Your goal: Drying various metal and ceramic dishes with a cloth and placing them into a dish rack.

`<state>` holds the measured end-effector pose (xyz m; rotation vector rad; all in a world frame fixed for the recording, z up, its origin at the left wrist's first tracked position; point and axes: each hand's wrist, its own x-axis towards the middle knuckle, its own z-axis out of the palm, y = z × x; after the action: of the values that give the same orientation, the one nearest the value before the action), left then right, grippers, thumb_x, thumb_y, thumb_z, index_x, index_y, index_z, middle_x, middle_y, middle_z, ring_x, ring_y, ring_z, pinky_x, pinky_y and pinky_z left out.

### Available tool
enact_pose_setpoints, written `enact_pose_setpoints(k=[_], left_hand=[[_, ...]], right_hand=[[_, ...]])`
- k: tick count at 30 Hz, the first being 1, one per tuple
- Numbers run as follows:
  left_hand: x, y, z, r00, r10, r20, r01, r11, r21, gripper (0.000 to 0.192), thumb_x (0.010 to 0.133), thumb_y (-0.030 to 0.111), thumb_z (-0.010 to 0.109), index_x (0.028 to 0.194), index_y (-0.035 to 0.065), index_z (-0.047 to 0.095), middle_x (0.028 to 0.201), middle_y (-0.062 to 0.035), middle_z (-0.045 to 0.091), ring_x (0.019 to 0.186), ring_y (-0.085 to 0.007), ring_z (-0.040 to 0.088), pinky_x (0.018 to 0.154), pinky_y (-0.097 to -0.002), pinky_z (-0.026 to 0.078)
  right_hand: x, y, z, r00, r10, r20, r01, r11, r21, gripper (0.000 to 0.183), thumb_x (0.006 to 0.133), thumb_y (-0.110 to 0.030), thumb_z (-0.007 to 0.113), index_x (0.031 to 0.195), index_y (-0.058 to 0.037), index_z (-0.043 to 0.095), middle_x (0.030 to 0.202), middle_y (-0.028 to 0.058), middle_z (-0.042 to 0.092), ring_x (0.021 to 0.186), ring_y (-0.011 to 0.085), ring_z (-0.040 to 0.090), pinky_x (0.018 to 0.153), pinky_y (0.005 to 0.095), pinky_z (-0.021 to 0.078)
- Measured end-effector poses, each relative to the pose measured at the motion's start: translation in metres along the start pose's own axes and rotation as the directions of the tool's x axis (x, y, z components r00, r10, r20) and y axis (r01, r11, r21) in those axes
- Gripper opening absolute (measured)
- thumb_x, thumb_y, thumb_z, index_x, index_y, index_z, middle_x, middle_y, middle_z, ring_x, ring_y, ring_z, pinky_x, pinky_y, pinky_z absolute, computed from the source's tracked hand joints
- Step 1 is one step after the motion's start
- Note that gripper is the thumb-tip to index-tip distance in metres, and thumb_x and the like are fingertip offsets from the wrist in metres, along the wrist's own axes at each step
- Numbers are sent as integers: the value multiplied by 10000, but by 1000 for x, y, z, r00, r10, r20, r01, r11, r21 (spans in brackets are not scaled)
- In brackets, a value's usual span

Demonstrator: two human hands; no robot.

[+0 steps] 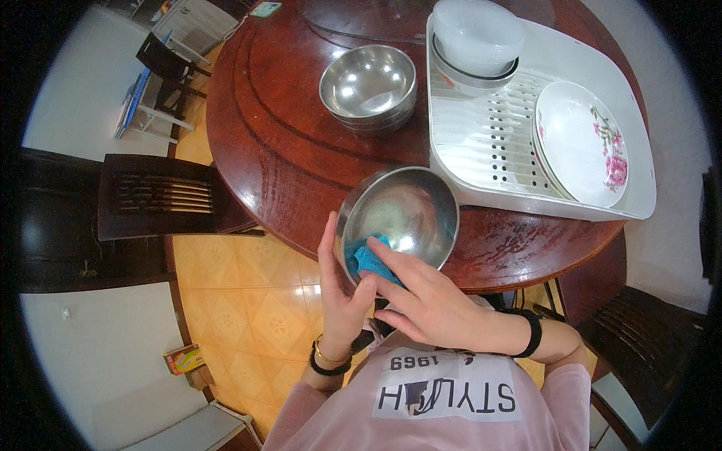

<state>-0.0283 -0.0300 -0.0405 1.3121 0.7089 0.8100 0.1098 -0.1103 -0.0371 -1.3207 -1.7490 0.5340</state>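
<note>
A shiny metal bowl (420, 214) is tilted at the near edge of the round wooden table, its inside facing up. My left hand (344, 299) grips its left side, fingers behind the wall and thumb near the rim. With my right hand (423, 293) I press a blue cloth (375, 262) against the inner wall at the lower left. Beyond it stands a stack of metal bowls (369, 84). To the right, a white dish rack (479, 141) holds flowered plates (584, 141) leaning on its right part and stacked bowls (479, 36) at its far left corner.
The dark red table (271, 101) bears a raised round turntable (366, 20) at its far side. A wooden chair (158, 197) stands left of the table, and another chair (626, 327) is at the lower right. A small box (185, 359) lies near the left wall.
</note>
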Motion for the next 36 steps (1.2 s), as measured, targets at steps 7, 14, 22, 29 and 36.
enact_pose_setpoints(k=[7, 14, 22, 29, 36], left_hand=[[-1, -1, -8, 996, 46, 74, -46, 999, -6, 807, 789, 67, 629, 1430, 10, 141, 1392, -126, 309, 1269, -217, 343, 1055, -349, 281], [2, 8, -11, 985, -42, 169, 43, 999, -1, 805, 794, 6, 611, 1435, 26, 125, 1400, -132, 292, 1266, -235, 361, 1035, -357, 335], [-13, -5, 2, 992, 122, 44, -125, 988, 90, 1133, 658, 229, 810, 1442, 43, 13, 1429, -136, 229, 1287, -267, 328, 1057, -391, 293], [-6, 3, -14, 995, 102, 11, -102, 994, -38, 1027, 730, 276, 746, 1439, 15, 49, 1383, -172, 320, 1255, -243, 381, 1021, -360, 331], [-12, -6, -20, 992, -47, -115, 19, 971, -236, 1124, 707, 399, 756, 1450, 53, -14, 1439, -143, 237, 1307, -251, 300, 1052, -369, 287]], right_hand=[[-18, 34, -15, 982, -101, 159, 173, 815, -553, 370, 794, -157, 508, 1156, -92, 549, 1328, 65, 472, 1215, 176, 462, 1050, 518, 278], [-22, 40, -25, 983, -113, 142, 172, 832, -527, 313, 767, -144, 544, 1067, -79, 604, 1186, 96, 579, 1157, 199, 523, 1062, 503, 279], [0, 6, -11, 988, -156, 7, 156, 986, -66, 438, 762, -123, 559, 1197, -72, 544, 1243, 97, 549, 1191, 202, 501, 1044, 492, 303], [-7, 28, -22, 979, -128, 159, 194, 822, -536, 343, 766, -128, 522, 1097, -91, 606, 1257, 63, 544, 1211, 194, 478, 1059, 496, 283], [-8, 25, -18, 984, -161, 77, 177, 822, -541, 314, 746, -140, 543, 1039, -68, 629, 1197, 117, 569, 1164, 241, 512, 1056, 488, 300]])
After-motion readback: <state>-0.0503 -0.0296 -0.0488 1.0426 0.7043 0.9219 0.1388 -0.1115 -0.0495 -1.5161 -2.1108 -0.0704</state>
